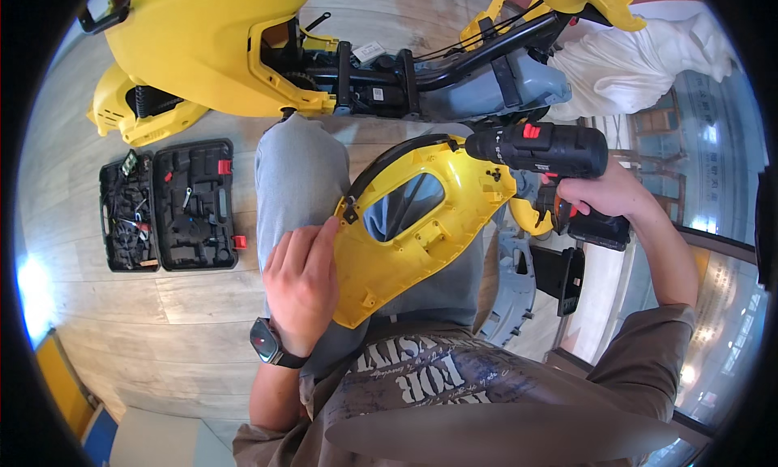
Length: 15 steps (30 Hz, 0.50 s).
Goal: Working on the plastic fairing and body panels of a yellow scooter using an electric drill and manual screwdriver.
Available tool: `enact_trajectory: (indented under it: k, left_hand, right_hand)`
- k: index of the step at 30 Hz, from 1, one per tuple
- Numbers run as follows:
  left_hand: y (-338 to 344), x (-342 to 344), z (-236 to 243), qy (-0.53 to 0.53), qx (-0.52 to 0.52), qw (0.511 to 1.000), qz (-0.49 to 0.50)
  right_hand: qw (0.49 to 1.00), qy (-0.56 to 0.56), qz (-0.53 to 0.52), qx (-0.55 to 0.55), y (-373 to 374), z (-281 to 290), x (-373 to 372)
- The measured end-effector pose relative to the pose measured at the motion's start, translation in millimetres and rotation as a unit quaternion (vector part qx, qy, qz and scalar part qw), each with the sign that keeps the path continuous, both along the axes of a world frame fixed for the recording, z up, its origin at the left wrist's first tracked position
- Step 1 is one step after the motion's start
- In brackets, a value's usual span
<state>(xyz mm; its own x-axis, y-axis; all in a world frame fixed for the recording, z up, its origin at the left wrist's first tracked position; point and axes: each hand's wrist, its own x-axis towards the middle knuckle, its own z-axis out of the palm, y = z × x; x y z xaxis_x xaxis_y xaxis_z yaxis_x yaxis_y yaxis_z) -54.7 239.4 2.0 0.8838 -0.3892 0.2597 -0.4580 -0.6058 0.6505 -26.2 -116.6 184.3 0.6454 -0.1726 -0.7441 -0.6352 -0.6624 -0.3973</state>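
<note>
Across my lap lies a yellow plastic body panel (405,277) with a large oval opening and a black curved strip (389,161) along its far edge. My left hand (304,277) grips the panel's left edge, fingertips close to a small black bracket at the strip's end. In my right hand (608,190) is a black cordless drill (559,149), held by its handle. The drill points left, its nose at the panel's far right corner, where the strip's other end sits. Whether the bit touches a screw there is hidden.
A partly stripped yellow scooter (211,50) with a black frame stands ahead. An open black tool case (194,208) lies on the floor at left. Grey plastic parts (512,285) rest at right, near a glass wall (713,159). White cloth (624,66) covers something at far right.
</note>
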Motion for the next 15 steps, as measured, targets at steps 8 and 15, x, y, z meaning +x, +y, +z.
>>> enact_trajectory:
  k: [8, 15]
  left_hand:
    - [-6.6, 26.6, 41.4, 0.001, 0.079, 0.996, -0.042]
    - [-75.5, 83.8, 63.6, -0.075, 0.051, 0.981, -0.173]
  right_hand:
    - [1.000, -0.015, 0.006, 0.010, -0.1, -1.3, -2.9]
    - [0.999, -0.006, 0.032, 0.015, 1.6, 1.5, 1.9]
